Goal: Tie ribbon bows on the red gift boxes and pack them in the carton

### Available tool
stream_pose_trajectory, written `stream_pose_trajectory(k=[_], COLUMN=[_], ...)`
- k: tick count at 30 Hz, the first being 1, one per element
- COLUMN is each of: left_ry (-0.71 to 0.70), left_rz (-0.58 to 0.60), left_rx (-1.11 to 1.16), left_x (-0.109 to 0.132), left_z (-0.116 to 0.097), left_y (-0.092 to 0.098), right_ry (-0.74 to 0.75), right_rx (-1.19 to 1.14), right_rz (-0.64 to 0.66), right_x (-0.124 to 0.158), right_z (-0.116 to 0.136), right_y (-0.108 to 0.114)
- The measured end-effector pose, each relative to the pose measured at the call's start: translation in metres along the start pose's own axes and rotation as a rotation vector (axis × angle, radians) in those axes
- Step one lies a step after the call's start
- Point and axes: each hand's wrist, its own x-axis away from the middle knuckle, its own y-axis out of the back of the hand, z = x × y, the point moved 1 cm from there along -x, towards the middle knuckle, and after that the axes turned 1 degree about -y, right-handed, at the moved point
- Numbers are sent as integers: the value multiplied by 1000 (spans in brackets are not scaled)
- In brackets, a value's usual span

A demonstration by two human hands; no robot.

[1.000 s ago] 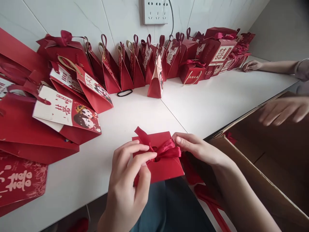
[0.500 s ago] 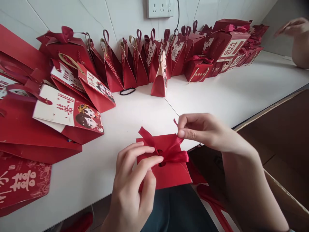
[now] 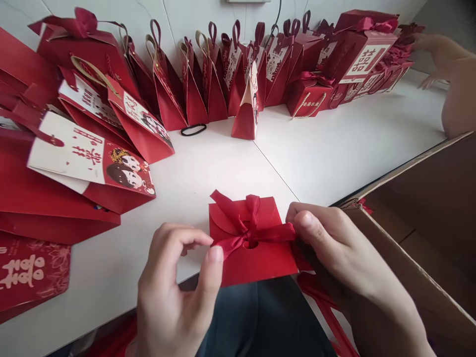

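Observation:
A small red gift box (image 3: 256, 265) sits at the table's front edge, just above my lap. A glossy red ribbon (image 3: 273, 234) is tied in a bow over the round cut-out in its top, with two tails pointing up and away. My left hand (image 3: 182, 277) has its thumb and index finger closing on the bow's left loop. My right hand (image 3: 327, 238) pinches the bow's right loop between thumb and curled fingers, at the box's right side. The other fingers of my left hand are bent and hold nothing.
Red gift boxes with handles (image 3: 169, 99) line the wall. Larger printed boxes (image 3: 96, 163) crowd the left, and a single one (image 3: 245, 109) stands mid-table near a black hair tie (image 3: 193, 130). An open cardboard carton (image 3: 405, 248) is at right. Another person's hand (image 3: 442, 54) reaches in at far right.
My left hand has moved from the box's top to the bow's left loop. My right hand has gone from an upper ribbon tail to the right loop. The other person's hand reached toward the boxes.

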Motion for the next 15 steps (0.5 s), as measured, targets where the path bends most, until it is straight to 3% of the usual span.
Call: stream_pose_trajectory(k=[2,8,15], left_ry=[24,165,408], left_rz=[116,264,234], left_rx=[-30,72,309], left_x=[-2,-8,-8], left_z=[1,1,0], left_y=[4,8,0], right_ry=[-42,-29,44], right_rx=[-43,-302,-630], right_rz=[21,67,127], right_x=[5,-3,-12], right_z=[1,-5,-24], right_y=[-5,-11,-17])
